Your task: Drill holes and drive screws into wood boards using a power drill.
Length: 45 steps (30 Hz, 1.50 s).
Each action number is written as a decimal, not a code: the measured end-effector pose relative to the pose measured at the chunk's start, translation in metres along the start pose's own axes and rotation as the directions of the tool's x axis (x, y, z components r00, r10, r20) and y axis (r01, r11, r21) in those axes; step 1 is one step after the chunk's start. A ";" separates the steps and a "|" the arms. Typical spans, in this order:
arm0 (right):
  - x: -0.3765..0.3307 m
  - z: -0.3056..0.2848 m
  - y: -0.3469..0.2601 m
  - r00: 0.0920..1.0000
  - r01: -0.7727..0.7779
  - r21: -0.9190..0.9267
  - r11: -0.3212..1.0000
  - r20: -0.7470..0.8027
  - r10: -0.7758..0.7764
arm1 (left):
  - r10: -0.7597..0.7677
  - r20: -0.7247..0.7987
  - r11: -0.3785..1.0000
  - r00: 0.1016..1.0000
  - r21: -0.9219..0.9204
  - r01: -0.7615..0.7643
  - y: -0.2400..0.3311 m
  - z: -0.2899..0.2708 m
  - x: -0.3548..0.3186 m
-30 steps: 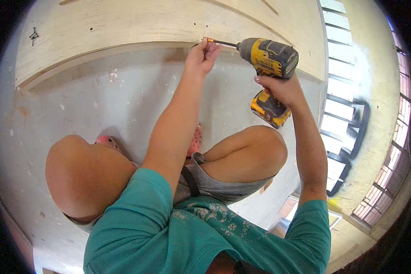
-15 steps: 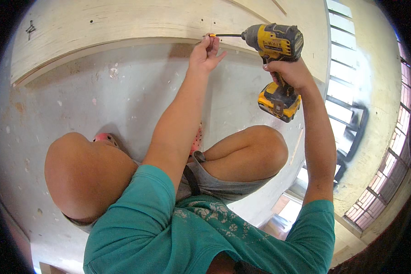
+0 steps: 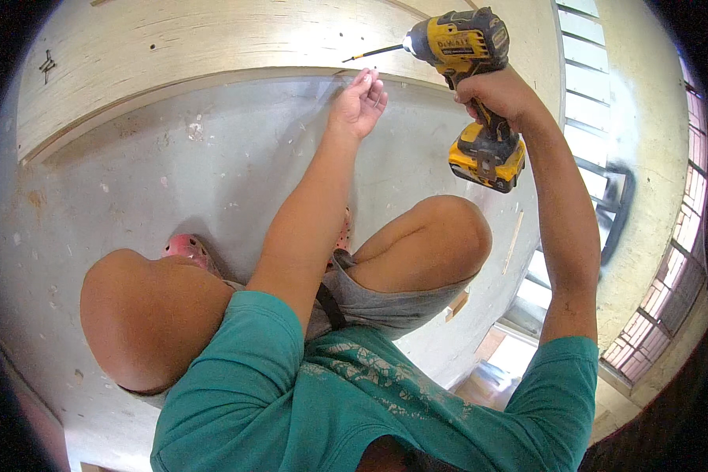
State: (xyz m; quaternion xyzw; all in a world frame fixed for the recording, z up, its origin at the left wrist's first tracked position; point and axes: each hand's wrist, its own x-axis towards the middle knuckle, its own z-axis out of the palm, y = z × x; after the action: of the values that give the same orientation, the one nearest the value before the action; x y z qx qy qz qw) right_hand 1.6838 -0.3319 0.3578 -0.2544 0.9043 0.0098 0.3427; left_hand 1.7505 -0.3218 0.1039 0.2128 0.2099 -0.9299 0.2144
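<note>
My right hand (image 3: 495, 94) is wrapped round the grip of a yellow and black cordless impact driver (image 3: 460, 43), its battery hanging below. A long thin driver bit (image 3: 377, 53) extends left from the chuck, with a yellow band near its tip. That tip is over the pale plywood panel (image 3: 236, 47); whether it touches the wood I cannot tell. Just below the bit, my left hand (image 3: 359, 106) is raised palm up at the panel's near edge. Its fingers are loosely bent and apart, with nothing visible in them.
Grey, paint-spotted floor (image 3: 212, 141) stretches between the panel and my bent knees. A pink clog (image 3: 190, 248) is on my foot. White slats (image 3: 586, 98) line the right side, with a barred window (image 3: 669, 275) beyond. A small wood piece (image 3: 456, 305) lies near my right knee.
My left hand has come off the bit and sits slightly lower. The driver has tilted and moved up a little, its bit now sloping down to the left. Light brightens the panel.
</note>
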 end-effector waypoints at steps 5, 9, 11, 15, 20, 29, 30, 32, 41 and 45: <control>0.000 0.004 0.003 0.998 0.052 0.028 0.998 0.024 -0.053 | -0.002 -0.050 0.995 0.999 0.098 0.007 0.005 -0.013 -0.009; 0.003 0.001 0.002 0.997 0.083 -0.010 0.996 -0.005 -0.083 | 0.009 -0.061 0.989 0.998 0.146 0.000 0.015 -0.013 -0.017; 0.003 0.002 0.001 0.995 0.093 -0.026 0.995 -0.027 -0.094 | 0.016 -0.048 0.982 0.999 0.188 -0.006 0.022 -0.010 -0.023; 0.003 -0.002 -0.009 0.993 0.119 -0.004 0.993 -0.008 -0.119 | 0.067 -0.040 0.953 0.997 0.299 -0.052 0.050 0.003 -0.043; -0.006 0.016 0.020 0.977 0.149 -0.013 0.989 -0.152 -0.149 | 0.438 -0.022 0.428 0.899 0.884 -0.187 0.106 0.031 -0.086; -0.069 0.025 0.098 0.958 0.185 0.288 0.940 -0.268 -0.107 | 0.587 0.770 -0.749 0.249 0.401 0.527 0.470 0.087 -0.170; -0.077 0.035 0.113 0.958 0.183 0.397 0.900 -0.279 -0.072 | 0.597 0.764 -0.711 0.244 0.362 0.603 0.485 0.086 -0.171; -0.090 0.055 0.133 0.957 0.130 0.537 0.833 -0.287 0.035 | 0.683 0.470 -0.656 0.560 0.056 0.753 0.526 0.105 -0.178; -0.133 0.112 0.162 0.905 -0.236 0.718 0.655 -0.082 0.416 | 0.238 0.516 -0.941 0.823 -0.086 0.327 0.480 0.127 -0.169; -0.143 0.140 0.168 0.932 -0.197 0.740 0.643 -0.061 0.357 | 0.374 0.543 -0.908 0.752 0.048 0.416 0.499 0.125 -0.167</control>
State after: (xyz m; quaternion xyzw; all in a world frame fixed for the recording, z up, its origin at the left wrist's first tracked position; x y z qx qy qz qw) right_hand 1.7824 -0.0944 0.3142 0.0440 0.8922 -0.3202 0.3156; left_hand 2.0922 -0.7398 0.1386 -0.4480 0.8922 0.0557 -0.0107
